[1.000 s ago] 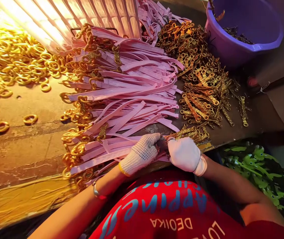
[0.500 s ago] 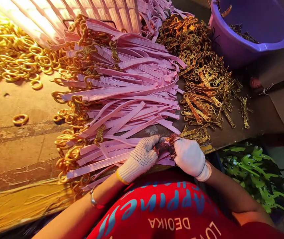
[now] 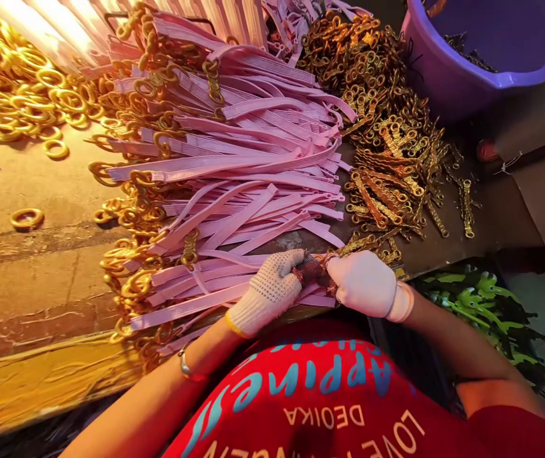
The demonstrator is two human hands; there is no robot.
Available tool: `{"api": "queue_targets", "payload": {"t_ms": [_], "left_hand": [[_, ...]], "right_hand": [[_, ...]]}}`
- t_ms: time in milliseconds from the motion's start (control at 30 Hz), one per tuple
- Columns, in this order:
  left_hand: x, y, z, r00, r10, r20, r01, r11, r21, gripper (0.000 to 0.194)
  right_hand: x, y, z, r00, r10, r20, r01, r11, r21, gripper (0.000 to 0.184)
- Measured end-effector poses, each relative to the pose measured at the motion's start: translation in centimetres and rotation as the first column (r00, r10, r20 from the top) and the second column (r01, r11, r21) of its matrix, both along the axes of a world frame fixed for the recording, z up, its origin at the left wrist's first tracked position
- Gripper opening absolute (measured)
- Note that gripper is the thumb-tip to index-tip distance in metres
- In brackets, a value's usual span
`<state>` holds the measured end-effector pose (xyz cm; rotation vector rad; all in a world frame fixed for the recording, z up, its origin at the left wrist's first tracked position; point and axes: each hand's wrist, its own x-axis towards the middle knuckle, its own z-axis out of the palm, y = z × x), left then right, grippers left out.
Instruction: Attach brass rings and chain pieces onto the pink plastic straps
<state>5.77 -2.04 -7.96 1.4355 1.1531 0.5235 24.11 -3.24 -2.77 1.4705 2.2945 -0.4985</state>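
Observation:
My left hand (image 3: pixel 275 283), in a cream knit glove with dark dots and dark wrapped fingertips, is closed at the table's front edge. Close beside it, my right hand (image 3: pixel 362 284) wears a white glove with dark reddish fingertip wraps and is closed in a pinch. The fingertips nearly meet, and whatever they grip is small and mostly hidden. Around and behind my hands lie pink straps (image 3: pixel 234 166), many with gold rings (image 3: pixel 103 172) or chain pieces at their left ends. To the right is a heap of gold chain links (image 3: pixel 372 133).
Loose gold rings (image 3: pixel 55 149) lie across the left of the table. A purple basin (image 3: pixel 472 89) with dark pieces inside stands at the back right. Green frog-like items (image 3: pixel 477 302) sit below the table's right edge. A translucent ribbed container (image 3: pixel 234 25) stands at the back.
The view has shifted slightly, so the table's things sit a little higher and further left. My right hand has turned a little at the wrist. Both hands stay closed, close together.

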Motion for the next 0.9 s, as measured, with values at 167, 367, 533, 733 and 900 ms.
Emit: {"api": "queue_targets", "payload": {"t_ms": [167, 367, 533, 733, 900], "left_hand": [[0.1, -0.3, 0.8, 0.997, 0.077, -0.004, -0.077, 0.993, -0.092, 0.031], [0.2, -0.4, 0.8, 0.991, 0.111, 0.070, -0.087, 0.953, -0.289, 0.030], [-0.3, -0.6, 0.4, 0.994, 0.047, 0.102, -0.022, 0.971, -0.237, 0.021], [-0.9, -0.8, 0.9, 0.989, -0.130, -0.067, 0.126, 0.990, -0.068, 0.027], [-1.3, -1.1, 1.5, 0.989, 0.059, 0.137, -0.056, 0.998, -0.026, 0.033]], "right_hand": [[1.7, -0.9, -0.2, 0.988, -0.078, -0.137, 0.083, 0.996, 0.029, 0.035], [1.9, -2.2, -1.6, 0.948, -0.144, -0.285, 0.183, 0.976, 0.117, 0.041], [2.3, -2.6, -1.9, 0.975, -0.052, -0.216, 0.087, 0.984, 0.155, 0.031], [2.9, -3.3, -1.0, 0.995, 0.093, -0.021, -0.090, 0.987, 0.134, 0.018], [4.9, 1.8, -0.3, 0.992, 0.040, -0.116, 0.020, 0.878, 0.477, 0.023]]}}
